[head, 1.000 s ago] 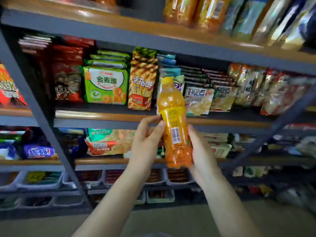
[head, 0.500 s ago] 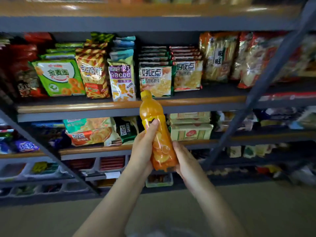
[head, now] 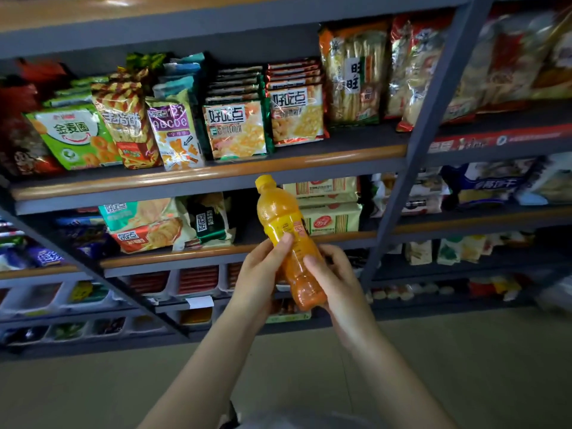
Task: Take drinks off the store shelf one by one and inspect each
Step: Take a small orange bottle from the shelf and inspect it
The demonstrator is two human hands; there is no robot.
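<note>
An orange drink bottle (head: 283, 221) with a yellow cap and yellow label is held out in front of the snack shelves, its cap leaning up and to the left. My left hand (head: 260, 277) grips its left side, thumb across the label. My right hand (head: 335, 275) wraps round the lower half from the right, thumb on the front. The bottle's base is partly hidden behind my right palm.
Grey metal shelves (head: 210, 178) with wooden edging hold rows of snack bags and biscuit packs. A slanted grey upright (head: 424, 125) stands just right of the bottle. Plastic bins (head: 195, 280) of small goods line the lowest shelves. Beige floor (head: 93, 391) lies below.
The view has swung right and the bottle now sits lower against the shelves. The bottle has turned in my hands, its label side changing. My right thumb has come round to the front.
</note>
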